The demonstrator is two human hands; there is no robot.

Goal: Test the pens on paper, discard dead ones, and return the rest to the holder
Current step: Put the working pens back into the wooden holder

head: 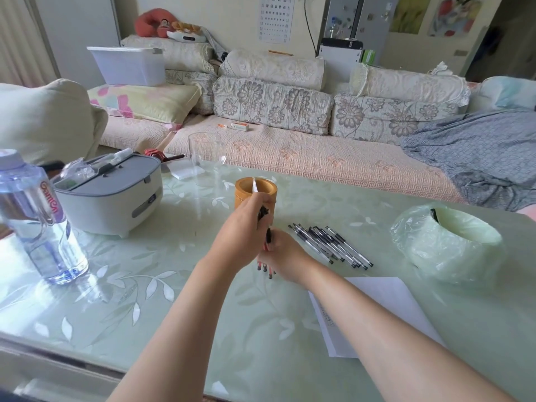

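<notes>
Both of my hands hold one bundle of pens (pixel 267 266) upright over the table, just in front of the brown pen holder (pixel 245 190). My left hand (pixel 242 239) grips the bundle's upper part, and my right hand (pixel 285 255) grips it lower down. The pens' ends stick out below my hands. One white pen stands inside the holder. Several more pens (pixel 330 246) lie in a row on the table to the right. A white sheet of paper (pixel 385 303) lies partly under my right forearm.
A water bottle (pixel 37 219) stands at the left, with a grey and white lidded box (pixel 113 195) behind it. A bin lined with a plastic bag (pixel 446 245) sits at the right. A clear glass (pixel 207 158) stands behind the holder. A sofa runs along the table's far side.
</notes>
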